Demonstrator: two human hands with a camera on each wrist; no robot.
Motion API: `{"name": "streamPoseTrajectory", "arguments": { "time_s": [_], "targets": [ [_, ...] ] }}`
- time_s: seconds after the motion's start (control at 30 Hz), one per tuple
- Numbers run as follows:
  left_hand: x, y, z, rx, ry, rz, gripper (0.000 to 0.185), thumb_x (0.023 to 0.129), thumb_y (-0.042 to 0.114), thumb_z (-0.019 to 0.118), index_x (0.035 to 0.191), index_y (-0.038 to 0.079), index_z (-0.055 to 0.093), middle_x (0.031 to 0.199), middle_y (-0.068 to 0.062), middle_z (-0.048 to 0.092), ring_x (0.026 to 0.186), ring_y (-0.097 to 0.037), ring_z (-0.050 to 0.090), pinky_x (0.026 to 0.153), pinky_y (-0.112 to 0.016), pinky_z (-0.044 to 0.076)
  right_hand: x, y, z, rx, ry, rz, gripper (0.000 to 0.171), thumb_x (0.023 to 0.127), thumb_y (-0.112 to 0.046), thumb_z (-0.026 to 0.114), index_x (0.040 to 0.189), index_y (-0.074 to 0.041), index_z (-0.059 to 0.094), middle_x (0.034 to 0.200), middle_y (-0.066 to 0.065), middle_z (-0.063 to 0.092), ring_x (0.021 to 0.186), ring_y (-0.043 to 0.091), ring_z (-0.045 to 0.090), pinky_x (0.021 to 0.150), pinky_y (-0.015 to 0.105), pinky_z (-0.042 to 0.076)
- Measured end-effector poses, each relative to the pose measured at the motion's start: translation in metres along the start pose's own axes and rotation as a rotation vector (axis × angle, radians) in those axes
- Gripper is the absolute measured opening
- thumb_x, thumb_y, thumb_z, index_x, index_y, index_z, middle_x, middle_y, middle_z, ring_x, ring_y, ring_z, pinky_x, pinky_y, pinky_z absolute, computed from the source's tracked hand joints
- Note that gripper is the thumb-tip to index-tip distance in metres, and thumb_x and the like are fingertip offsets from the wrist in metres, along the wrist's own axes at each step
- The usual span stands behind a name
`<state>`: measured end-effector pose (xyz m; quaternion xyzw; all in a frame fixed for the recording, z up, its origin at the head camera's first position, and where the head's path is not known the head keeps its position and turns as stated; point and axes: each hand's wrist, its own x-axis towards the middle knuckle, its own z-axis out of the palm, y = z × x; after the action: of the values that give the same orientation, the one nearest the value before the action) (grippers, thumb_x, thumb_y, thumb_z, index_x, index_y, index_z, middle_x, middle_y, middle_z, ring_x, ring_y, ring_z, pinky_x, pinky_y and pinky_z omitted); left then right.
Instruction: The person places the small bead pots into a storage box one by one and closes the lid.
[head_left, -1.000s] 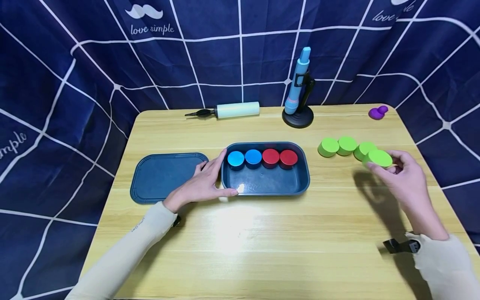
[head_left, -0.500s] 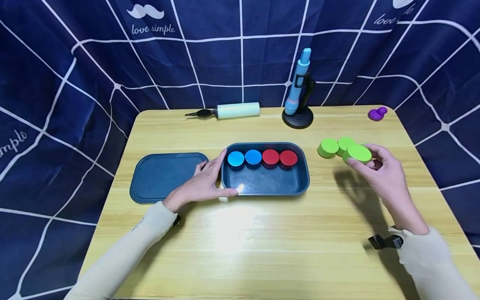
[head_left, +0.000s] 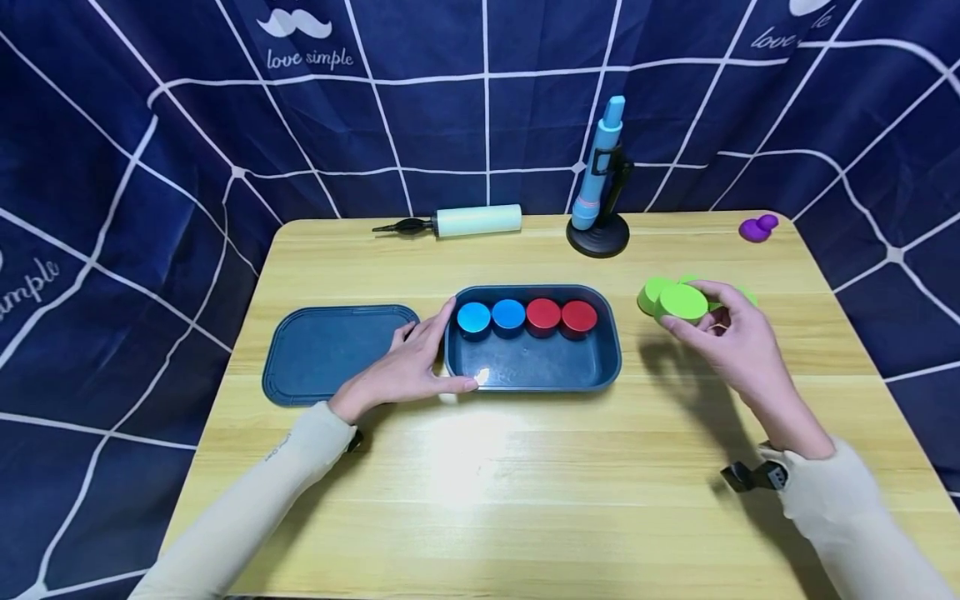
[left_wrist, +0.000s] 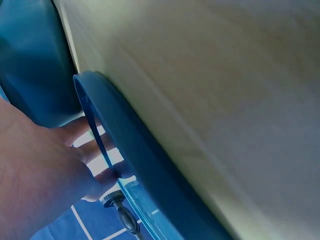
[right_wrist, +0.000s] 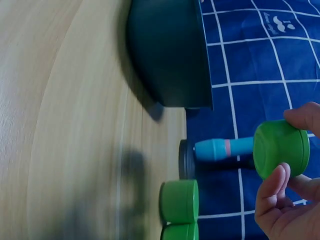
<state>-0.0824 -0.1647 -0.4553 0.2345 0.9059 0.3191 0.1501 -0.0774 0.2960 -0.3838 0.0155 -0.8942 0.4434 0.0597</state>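
Note:
My right hand (head_left: 726, 333) pinches a green disc (head_left: 681, 302) and holds it above the table, right of the dark blue tray (head_left: 536, 367); the right wrist view shows the same green disc (right_wrist: 281, 148) between thumb and fingers. Other green discs (head_left: 651, 293) lie on the table just behind it, partly hidden. The tray holds two blue discs (head_left: 473, 317) and two red discs (head_left: 543, 314) in a row along its far wall. My left hand (head_left: 408, 362) rests flat against the tray's left end, fingers straight, also seen as left hand (left_wrist: 45, 170) by the tray rim (left_wrist: 107, 135).
The tray's lid (head_left: 330, 350) lies left of the tray. At the table's back are a pale cylinder pump (head_left: 468, 221), a blue pen in a black stand (head_left: 597, 208) and a small purple object (head_left: 756, 227). Blue grid cloth surrounds the table.
My right hand has carried the green disc leftward, from the right end of the green row toward the tray. The left hand and tray have stayed put.

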Motion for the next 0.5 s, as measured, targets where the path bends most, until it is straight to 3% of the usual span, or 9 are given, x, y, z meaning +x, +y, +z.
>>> {"name": "streamPoseTrajectory", "arguments": {
  "time_s": [0.33, 0.5],
  "targets": [
    [0.002, -0.003, 0.002, 0.013, 0.001, 0.003, 0.13, 0.091, 0.076, 0.074, 0.173, 0.034, -0.019, 0.182, -0.003, 0.012, 0.165, -0.032, 0.017, 0.125, -0.07, 0.003, 0.002, -0.017, 0.017, 0.041, -0.095, -0.047, 0.061, 0.096, -0.02, 0.088, 0.149, -0.005, 0.062, 0.085, 0.004, 0.057, 0.074, 0.014, 0.052, 0.059, 0.022, 0.042],
    [0.002, -0.003, 0.002, 0.014, 0.0, 0.002, 0.13, 0.091, 0.076, 0.073, 0.173, 0.035, -0.019, 0.182, -0.003, 0.012, 0.165, -0.031, 0.017, 0.125, -0.069, 0.003, 0.003, -0.025, 0.027, 0.011, -0.163, -0.086, 0.06, 0.096, -0.022, 0.088, 0.149, -0.009, 0.063, 0.084, 0.01, 0.06, 0.073, 0.018, 0.055, 0.059, 0.025, 0.043]
  ]
}}
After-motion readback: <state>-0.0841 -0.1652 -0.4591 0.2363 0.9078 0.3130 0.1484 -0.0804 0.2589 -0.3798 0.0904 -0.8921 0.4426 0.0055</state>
